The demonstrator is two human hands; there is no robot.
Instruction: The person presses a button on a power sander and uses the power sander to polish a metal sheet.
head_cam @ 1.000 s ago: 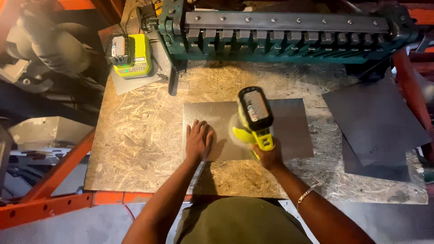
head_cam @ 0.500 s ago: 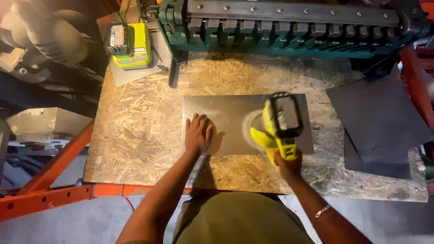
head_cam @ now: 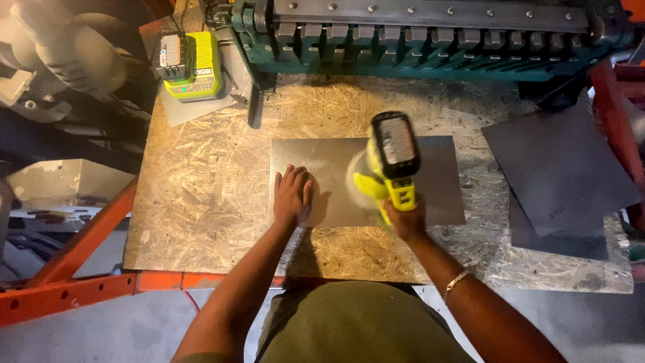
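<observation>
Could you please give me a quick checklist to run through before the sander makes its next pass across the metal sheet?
1. Left hand flat on the metal sheet, holding it down: ok.
2. Right hand closed on the yellow sander handle: ok.
3. Left fingers apart from the sanding pad: ok, though close.
4. Sheet lying fully on the chipboard bench: ok.
5. Sheet clamped: not ok, no clamp visible.
6. Pad flat on the sheet: cannot tell, blurred.

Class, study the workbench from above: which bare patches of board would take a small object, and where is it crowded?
Bare chipboard bench top lies left of the metal sheet, below the battery charger. A narrower strip runs between the sheet and the green machine. Crowded: on the sheet, with the left hand and the sander in the right hand; dark sheets fill the right.
</observation>
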